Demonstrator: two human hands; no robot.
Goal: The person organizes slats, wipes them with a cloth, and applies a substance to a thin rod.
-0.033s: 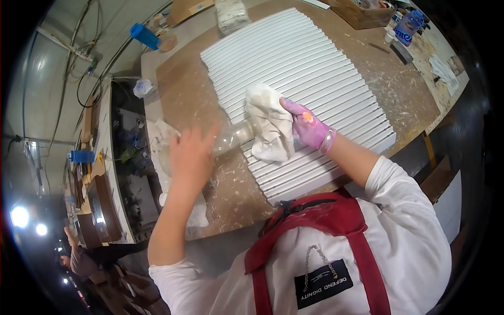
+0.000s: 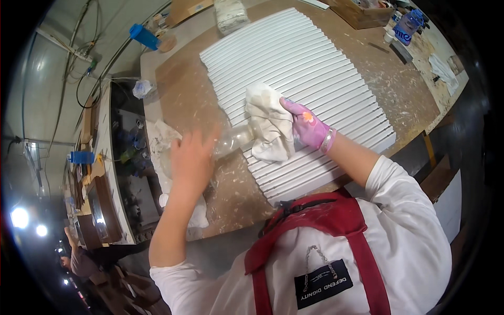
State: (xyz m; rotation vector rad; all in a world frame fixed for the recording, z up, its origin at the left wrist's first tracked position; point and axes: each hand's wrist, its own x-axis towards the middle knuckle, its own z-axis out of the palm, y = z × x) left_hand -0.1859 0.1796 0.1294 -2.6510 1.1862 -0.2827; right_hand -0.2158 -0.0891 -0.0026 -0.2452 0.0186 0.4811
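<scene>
My bare left hand (image 2: 191,163), smeared a little by motion, is closed around a clear plastic bottle (image 2: 233,140). The bottle lies tipped over, its neck against a white, stained cloth (image 2: 270,118). A pink glove with a flower on it covers my right hand (image 2: 311,126), which grips that cloth by its right side. Beneath the cloth is a row of many white slats (image 2: 310,68), laid side by side on the worktable. What the bottle holds, I cannot make out.
The brown worktable (image 2: 181,94) is paint-spattered. At its far side are a blue bottle (image 2: 144,35), a wrapped white bundle (image 2: 231,17) and a wooden box (image 2: 362,13). A purple jug (image 2: 409,27) and dark block (image 2: 401,52) lie right. Another person (image 2: 84,260) is far left.
</scene>
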